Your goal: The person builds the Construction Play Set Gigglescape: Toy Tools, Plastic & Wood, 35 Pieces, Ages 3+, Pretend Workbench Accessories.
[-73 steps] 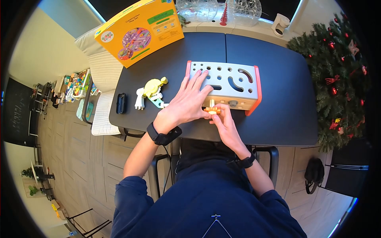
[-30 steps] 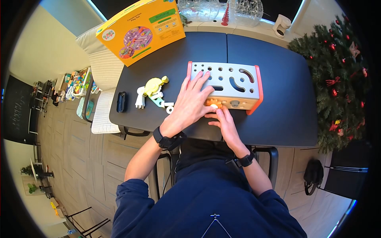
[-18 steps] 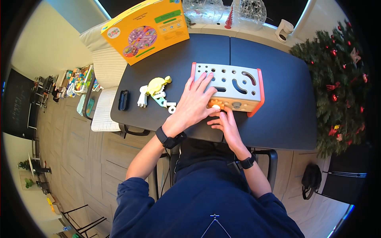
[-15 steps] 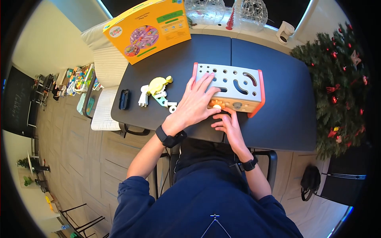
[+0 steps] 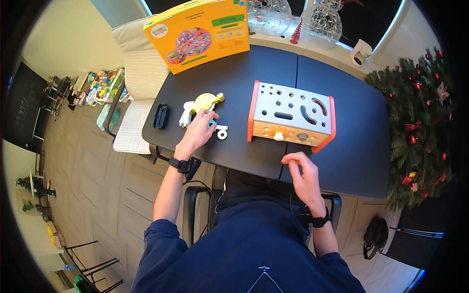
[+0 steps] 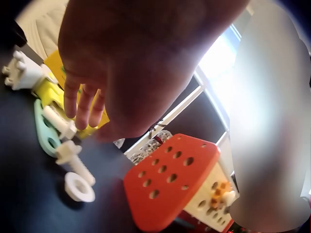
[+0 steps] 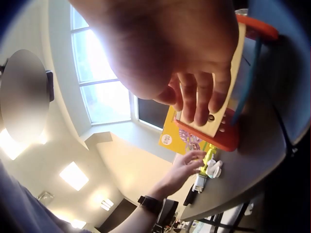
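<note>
One dark surface, seamed, between white chair and tree; ceiling lights in right wrist view only, holes in red end of toy box seen from left wrist, not head. Left hand over yellow toy and white bolts, partly hiding them from head view, fingers loose, contact unclear; right hand relaxed, holding nothing, near toy box; orange gear on its front, carton behind.

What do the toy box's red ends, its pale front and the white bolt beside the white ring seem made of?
Red ends: likely painted wood, smooth and even-coloured; plastic is possible.
Pale front: probably wood, matte tan.
White bolt: perhaps plastic, uniformly white with a ridged shaft; painted wood isn't excluded.
</note>
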Available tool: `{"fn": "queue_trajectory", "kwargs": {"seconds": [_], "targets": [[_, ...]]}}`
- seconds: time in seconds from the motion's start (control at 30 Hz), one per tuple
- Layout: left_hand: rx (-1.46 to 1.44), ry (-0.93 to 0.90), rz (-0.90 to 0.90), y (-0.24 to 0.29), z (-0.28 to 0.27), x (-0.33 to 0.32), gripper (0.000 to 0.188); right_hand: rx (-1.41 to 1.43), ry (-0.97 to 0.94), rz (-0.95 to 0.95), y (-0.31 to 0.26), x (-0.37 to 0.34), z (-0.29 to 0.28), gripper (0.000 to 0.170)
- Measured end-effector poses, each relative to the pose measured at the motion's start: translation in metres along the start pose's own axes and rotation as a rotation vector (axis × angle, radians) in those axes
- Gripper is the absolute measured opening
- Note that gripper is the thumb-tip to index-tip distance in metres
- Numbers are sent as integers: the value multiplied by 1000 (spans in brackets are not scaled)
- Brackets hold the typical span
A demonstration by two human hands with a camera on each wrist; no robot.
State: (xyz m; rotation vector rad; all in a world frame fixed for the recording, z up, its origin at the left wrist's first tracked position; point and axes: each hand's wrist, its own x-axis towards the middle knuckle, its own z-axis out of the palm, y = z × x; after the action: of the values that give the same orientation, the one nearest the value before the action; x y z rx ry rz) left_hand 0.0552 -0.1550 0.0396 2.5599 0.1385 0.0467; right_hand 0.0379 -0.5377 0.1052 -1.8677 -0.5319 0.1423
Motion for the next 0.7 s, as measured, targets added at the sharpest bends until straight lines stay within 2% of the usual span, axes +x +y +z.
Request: {"fn": "queue_trajectory", "kwargs": {"seconds": [0.13, 0.3, 0.37, 0.5, 0.7], "targets": [[86, -93, -42, 0, -3, -4, 33, -220, 230, -211, -12, 19, -20, 13], [110, 23, 26, -1, 2, 1, 33, -407, 421, -228, 9, 28, -50, 17], [68, 47, 24, 8, 0, 11, 33, -438, 465, -192, 15, 27, -59, 18], [-71, 248, 189, 27, 10, 34, 31, -475, 519, -92, 33, 24, -76, 22], [-259, 223, 140, 57, 23, 63, 35, -448, 521, 66, 42, 21, -85, 28]]}}
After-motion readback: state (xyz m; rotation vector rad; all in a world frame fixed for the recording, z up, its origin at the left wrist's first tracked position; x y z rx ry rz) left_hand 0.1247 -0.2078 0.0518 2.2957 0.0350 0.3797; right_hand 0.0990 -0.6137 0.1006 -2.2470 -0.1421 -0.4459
